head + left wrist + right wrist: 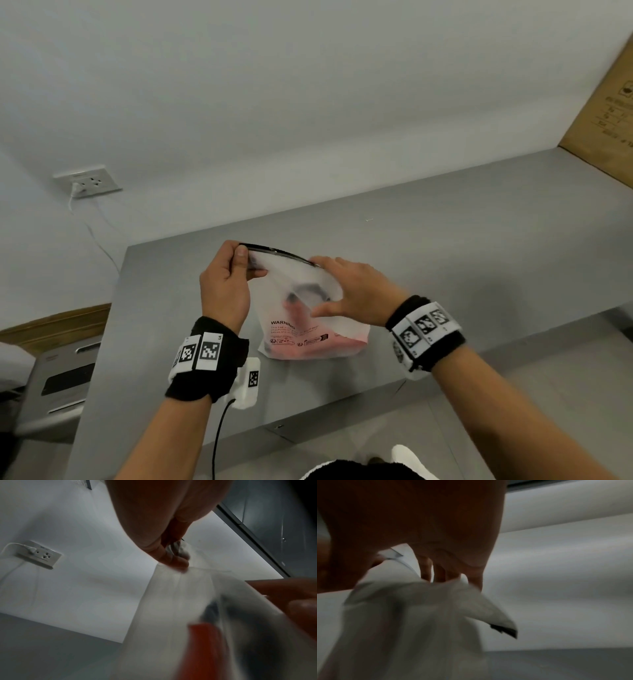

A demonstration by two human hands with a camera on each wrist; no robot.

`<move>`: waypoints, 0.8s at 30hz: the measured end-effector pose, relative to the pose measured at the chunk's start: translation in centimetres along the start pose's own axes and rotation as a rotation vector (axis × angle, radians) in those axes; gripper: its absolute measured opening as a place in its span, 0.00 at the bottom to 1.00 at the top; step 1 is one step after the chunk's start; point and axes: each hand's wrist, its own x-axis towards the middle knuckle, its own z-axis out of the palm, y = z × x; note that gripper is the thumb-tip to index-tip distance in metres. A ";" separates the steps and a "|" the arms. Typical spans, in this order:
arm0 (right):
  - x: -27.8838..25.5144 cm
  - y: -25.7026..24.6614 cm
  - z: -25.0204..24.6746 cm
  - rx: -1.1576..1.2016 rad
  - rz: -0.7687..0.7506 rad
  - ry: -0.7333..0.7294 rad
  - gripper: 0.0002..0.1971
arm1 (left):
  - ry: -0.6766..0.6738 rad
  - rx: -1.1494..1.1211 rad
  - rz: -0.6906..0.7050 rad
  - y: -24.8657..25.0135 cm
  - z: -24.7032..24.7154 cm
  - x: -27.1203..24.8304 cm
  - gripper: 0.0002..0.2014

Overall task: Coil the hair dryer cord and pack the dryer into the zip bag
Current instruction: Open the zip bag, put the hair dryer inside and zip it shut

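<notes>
A frosted zip bag (308, 329) with red print stands on the grey table (462, 240). Through it shows the pink hair dryer (298, 313), red and blurred in the left wrist view (205, 649), with a dark shape above it (308, 291) that may be the cord. My left hand (239, 255) pinches the left end of the bag's black zip strip (277, 253) between thumb and fingers (176, 559). My right hand (318, 284) lies over the right end of the top, its straight fingers (447, 577) pressing on the edge and its thumb spread on the front. The bag's right corner (503, 627) sticks out sideways.
A white marker block (248, 380) with a black cable (219, 431) sits at the table's front edge under my left wrist. A wall socket (87, 183) with a white plug is at the left. Cardboard (603, 120) stands at the far right; a grey appliance (61, 377) is low left.
</notes>
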 end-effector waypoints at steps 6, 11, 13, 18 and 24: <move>3.0 -1.1 4.6 0.182 0.041 0.064 0.10 | -0.024 0.031 -0.008 -0.1 0.2 -0.4 0.13; 4.2 2.8 5.0 0.389 0.254 0.134 0.12 | -0.057 0.100 -0.080 -0.9 -0.8 -1.4 0.12; 4.1 5.3 5.7 0.437 0.349 0.134 0.14 | -0.112 0.101 -0.143 -1.5 -1.1 -2.3 0.13; 2.4 9.6 9.7 1.060 0.700 0.255 0.08 | -0.320 0.222 -0.262 -3.1 -1.0 -5.3 0.14; -0.6 11.5 12.4 0.871 0.712 0.068 0.11 | -0.498 0.382 -0.278 -4.8 0.0 -7.2 0.13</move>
